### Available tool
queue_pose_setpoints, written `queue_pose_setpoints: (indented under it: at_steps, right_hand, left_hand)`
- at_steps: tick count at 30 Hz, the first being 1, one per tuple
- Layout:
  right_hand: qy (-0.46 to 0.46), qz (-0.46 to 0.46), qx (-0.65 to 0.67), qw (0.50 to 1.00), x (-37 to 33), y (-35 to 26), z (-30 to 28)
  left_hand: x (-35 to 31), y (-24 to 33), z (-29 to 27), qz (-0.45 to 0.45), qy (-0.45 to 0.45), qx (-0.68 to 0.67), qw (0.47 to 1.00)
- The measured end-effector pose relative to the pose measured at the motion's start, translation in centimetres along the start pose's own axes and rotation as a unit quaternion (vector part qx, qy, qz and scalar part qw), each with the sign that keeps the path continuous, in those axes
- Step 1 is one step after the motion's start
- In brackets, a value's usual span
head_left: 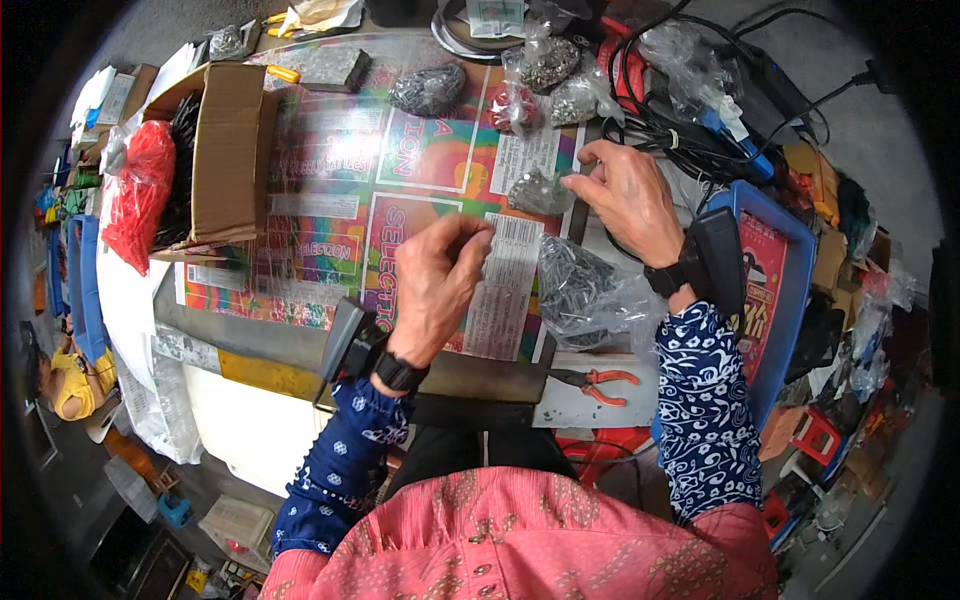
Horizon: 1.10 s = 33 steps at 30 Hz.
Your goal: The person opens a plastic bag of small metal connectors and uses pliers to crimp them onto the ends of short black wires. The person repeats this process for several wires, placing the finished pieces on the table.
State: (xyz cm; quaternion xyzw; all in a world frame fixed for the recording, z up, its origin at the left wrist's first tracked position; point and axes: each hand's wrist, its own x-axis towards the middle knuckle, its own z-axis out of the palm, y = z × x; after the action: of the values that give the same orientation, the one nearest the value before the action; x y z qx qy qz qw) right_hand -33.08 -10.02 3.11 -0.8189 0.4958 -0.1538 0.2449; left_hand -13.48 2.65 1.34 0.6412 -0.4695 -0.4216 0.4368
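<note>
Over the middle of the colourful printed sheet [420, 150], my left hand [435, 285] is closed, thumb and index pressed together. Whatever may be between those fingertips is too small to make out. My right hand [635, 205] is at the sheet's right edge, its thumb and index tip apart. Its thumb tip is beside a small clear plastic bag of metal parts [538, 192]; whether they touch is unclear. Below the right hand, a larger open plastic bag [580, 290] holds many dark grey pieces. Red-handled pliers [600, 382] lie at the table's near edge.
A cardboard box [228, 150] of black strands stands at left, a red bag [140, 195] against it. Bags of small parts [428, 90] and a dark block [335, 70] sit at the back. Cables [680, 140] and a blue tray [795, 300] are at right.
</note>
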Motion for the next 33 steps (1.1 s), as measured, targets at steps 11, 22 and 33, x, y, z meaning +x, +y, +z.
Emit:
queue_pose_setpoints:
  at_steps: [11, 22, 33]
  right_hand:
    - [-0.012, -0.017, 0.174, 0.984, -1.4, -2.3, 1.8]
    - [-0.029, -0.069, 0.174, 0.982, -2.6, -3.9, 1.0]
    - [-0.052, -0.085, 0.188, 0.977, -2.9, -4.6, 1.4]
  left_hand:
    - [2.9, 0.3, 3.6, 0.040, 0.007, 0.064, 0.997]
    - [2.3, 0.3, 2.7, -0.010, 0.030, -0.010, 0.999]
    - [0.6, 1.0, 2.5, -0.028, 0.017, -0.008, 0.999]
